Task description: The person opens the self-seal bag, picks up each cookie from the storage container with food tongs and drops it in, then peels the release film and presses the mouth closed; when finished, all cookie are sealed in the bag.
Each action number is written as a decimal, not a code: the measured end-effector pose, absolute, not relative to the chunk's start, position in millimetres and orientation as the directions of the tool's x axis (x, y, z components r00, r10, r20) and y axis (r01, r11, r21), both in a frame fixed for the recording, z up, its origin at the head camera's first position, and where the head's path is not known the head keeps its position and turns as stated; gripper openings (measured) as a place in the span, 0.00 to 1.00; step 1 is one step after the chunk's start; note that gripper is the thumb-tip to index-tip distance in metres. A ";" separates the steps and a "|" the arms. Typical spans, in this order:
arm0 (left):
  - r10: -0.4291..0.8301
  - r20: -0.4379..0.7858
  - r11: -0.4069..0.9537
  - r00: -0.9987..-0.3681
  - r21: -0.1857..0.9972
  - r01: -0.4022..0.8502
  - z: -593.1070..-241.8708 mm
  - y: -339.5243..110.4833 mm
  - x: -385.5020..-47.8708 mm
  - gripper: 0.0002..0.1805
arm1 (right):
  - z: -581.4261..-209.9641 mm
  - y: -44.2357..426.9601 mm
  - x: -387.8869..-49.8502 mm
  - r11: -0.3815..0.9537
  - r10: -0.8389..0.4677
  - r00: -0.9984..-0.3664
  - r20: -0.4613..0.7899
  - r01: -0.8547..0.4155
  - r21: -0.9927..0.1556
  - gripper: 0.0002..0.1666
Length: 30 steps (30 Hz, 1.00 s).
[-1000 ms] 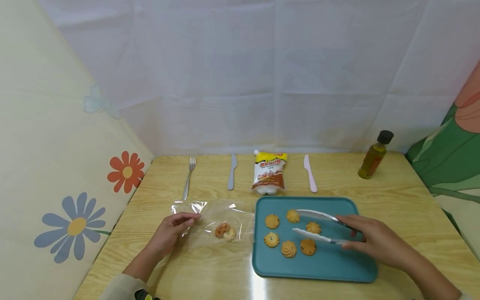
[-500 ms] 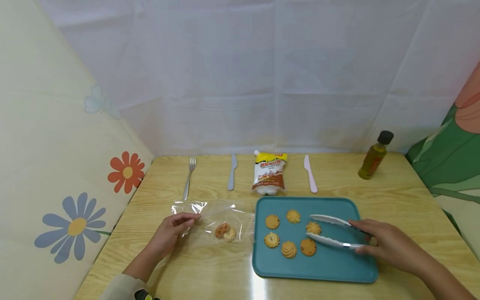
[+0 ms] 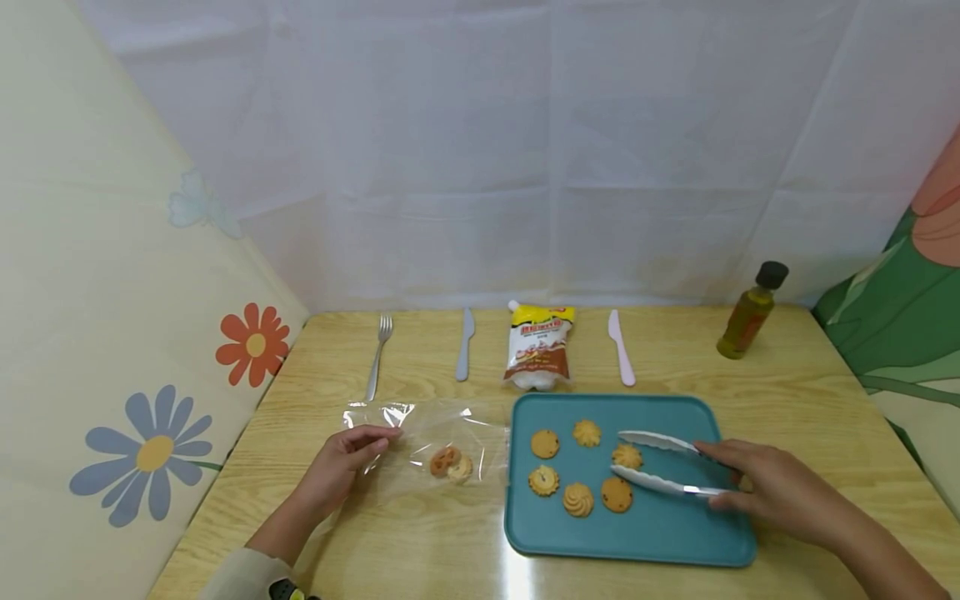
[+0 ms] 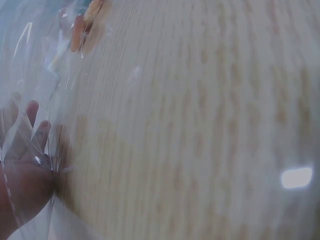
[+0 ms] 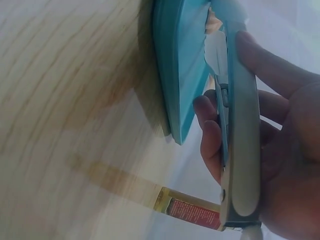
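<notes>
My left hand [image 3: 347, 467] pinches the left end of a clear plastic bag [image 3: 480, 425] on the table; in the left wrist view its fingers [image 4: 31, 112] show through the film. Inside the bag lie a brown pretzel-shaped cookie [image 3: 444, 460] and a pale round one [image 3: 460, 470]. My right hand [image 3: 772, 483] holds metal tongs [image 3: 667, 483] over the teal tray [image 3: 675, 542]. Their spread arms stand on either side of a star-shaped cookie [image 3: 627, 456]; whether they touch it I cannot tell. Several other cookies, among them a swirled one [image 3: 577, 499], lie around it.
Behind the bag lie a fork [image 3: 378, 358] and a grey knife [image 3: 464, 346]. A printed pouch [image 3: 538, 346] and a pink knife [image 3: 621, 348] are behind the tray. An oil bottle [image 3: 745, 321] stands at the back right.
My right hand has drawn the tongs to the right, from beside the upper star-shaped cookie to around the one at the tray's middle. My left hand and the bag stay put.
</notes>
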<state>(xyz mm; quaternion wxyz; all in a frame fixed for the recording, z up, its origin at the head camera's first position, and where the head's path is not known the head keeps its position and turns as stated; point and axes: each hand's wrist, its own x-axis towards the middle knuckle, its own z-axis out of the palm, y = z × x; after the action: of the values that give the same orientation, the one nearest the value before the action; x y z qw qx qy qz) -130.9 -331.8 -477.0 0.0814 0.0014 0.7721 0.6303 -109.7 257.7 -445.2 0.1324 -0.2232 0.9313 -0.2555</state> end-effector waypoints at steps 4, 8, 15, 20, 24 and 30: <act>0.109 -0.116 0.203 -0.987 0.975 -0.092 -477.4 -331.7 -131.1 0.19 | -443.8 257.0 -109.9 0.767 -0.489 -0.861 -0.141 -0.347 -0.540 0.45; 0.107 -0.112 0.199 -0.988 0.976 -0.089 -477.1 -332.0 -131.0 0.18 | -442.6 255.8 -109.5 0.763 -0.490 -0.860 -0.144 -0.343 -0.549 0.44; 0.106 -0.116 0.192 -0.988 0.977 -0.094 -476.8 -332.6 -130.7 0.17 | -442.5 255.9 -109.1 0.749 -0.497 -0.856 -0.145 -0.338 -0.570 0.42; 0.101 -0.125 0.188 -0.987 0.977 -0.105 -476.9 -332.0 -130.7 0.16 | -442.7 256.8 -108.9 0.739 -0.504 -0.854 -0.132 -0.346 -0.578 0.41; 0.101 -0.126 0.190 -0.987 0.976 -0.105 -477.2 -331.8 -130.9 0.16 | -440.9 257.6 -109.3 0.740 -0.504 -0.854 -0.127 -0.352 -0.573 0.41; 0.110 -0.120 0.191 -0.987 0.977 -0.098 -477.8 -332.1 -131.3 0.16 | -436.9 257.7 -111.7 0.745 -0.497 -0.858 -0.129 -0.346 -0.571 0.39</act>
<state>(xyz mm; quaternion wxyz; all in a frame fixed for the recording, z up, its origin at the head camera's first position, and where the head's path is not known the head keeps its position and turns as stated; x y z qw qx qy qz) -131.3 -332.1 -477.8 0.0817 0.0041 0.7673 0.6361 -111.7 257.7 -436.9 0.1378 -0.2282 0.9238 -0.2749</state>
